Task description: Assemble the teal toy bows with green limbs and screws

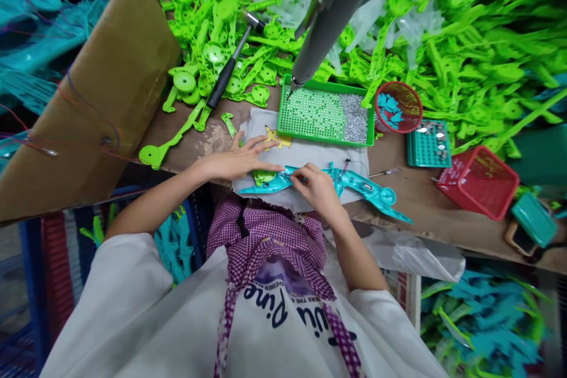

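A long turquoise plastic part (370, 184) lies across a light cloth (261, 121) at the table's front edge. My left hand (239, 159) is flat with its fingers spread, its thumb reaching the part's left section. Beneath that hand a piece of lime-green plastic (264, 177) shows. Over the middle of the turquoise part, my right hand (316, 186) is closed in a pinch; whatever is between its fingertips is too small to make out. Thin wires (344, 166) and a small metal piece sit on the part, right of this hand.
A grey powered screwdriver (325, 26) hangs over a green tray (325, 137) of small metal pieces. A hammer (228, 71) lies among heaped lime-green parts (212, 9). Red baskets (481, 183), a turquoise tray (427, 156) and a thin screwdriver (390, 172) are rightward; a cardboard box (97, 65) stands left.
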{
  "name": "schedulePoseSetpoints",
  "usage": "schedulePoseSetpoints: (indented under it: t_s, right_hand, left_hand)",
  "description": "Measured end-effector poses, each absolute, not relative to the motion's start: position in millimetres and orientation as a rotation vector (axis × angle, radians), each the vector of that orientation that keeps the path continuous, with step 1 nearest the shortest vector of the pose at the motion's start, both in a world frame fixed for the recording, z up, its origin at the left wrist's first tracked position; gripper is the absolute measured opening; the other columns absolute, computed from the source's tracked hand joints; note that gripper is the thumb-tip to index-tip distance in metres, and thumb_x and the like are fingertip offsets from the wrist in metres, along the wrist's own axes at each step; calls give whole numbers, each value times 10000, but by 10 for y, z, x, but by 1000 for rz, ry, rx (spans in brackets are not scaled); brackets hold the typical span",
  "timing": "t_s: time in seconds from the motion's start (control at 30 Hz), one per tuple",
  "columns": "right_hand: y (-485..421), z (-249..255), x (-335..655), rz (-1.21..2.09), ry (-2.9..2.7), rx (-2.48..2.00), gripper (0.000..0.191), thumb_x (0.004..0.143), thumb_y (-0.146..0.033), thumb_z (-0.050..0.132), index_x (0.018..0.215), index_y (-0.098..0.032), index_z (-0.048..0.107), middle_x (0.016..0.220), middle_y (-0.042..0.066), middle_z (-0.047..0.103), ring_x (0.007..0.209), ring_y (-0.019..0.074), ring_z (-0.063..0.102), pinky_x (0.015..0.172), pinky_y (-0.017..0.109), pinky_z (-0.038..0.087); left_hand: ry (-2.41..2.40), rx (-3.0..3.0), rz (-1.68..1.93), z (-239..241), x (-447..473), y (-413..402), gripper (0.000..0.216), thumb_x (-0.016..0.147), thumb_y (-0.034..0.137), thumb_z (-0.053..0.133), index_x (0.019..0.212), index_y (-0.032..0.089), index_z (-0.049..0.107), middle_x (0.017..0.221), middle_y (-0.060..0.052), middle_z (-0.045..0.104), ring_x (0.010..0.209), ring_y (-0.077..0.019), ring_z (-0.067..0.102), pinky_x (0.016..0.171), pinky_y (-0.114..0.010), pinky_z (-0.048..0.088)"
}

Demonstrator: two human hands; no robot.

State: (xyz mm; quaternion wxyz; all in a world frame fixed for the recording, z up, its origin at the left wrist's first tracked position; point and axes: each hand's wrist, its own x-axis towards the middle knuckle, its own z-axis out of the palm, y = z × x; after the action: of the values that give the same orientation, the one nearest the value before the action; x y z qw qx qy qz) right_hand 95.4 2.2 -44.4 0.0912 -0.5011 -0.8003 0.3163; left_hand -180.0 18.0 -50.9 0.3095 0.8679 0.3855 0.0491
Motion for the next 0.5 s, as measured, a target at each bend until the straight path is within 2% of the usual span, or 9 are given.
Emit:
schedulePoseSetpoints:
  t_s: [0.13, 0.33, 0.5]
  right_hand:
    - [69, -449, 939, 922, -2377, -1521, 175, 949, -276, 572, 904, -211, 728, 911, 62, 668, 737, 169, 604, 730, 306, 440]
    - [136, -479, 903, 923, -2302, -1610, 132, 926, -277, 623, 901, -210, 734, 908, 64, 699, 788, 185, 630, 739, 309, 432]
    - [107, -455, 967, 836, -2291, -1625, 153, 942, -278, 599, 908, -209, 732, 908, 66, 712, 804, 190, 642, 737, 305, 422]
  left_hand:
    - [965, 2288, 122, -473, -1756, 269, 638, 837, 56, 497, 1302, 466, 649, 1637, 46, 415, 1554, -307, 282, 1219, -677, 154]
    - [950, 2250, -46, -353, -1706, 323, 654, 826, 35, 488, 1284, 463, 673, 1672, 49, 359, 1572, -308, 244, 1230, -657, 129]
    - [963, 2250, -39, -348, -1675, 332, 609, 851, 75, 536, 1299, 465, 668, 1635, 31, 426, 1567, -317, 260, 1228, -660, 152]
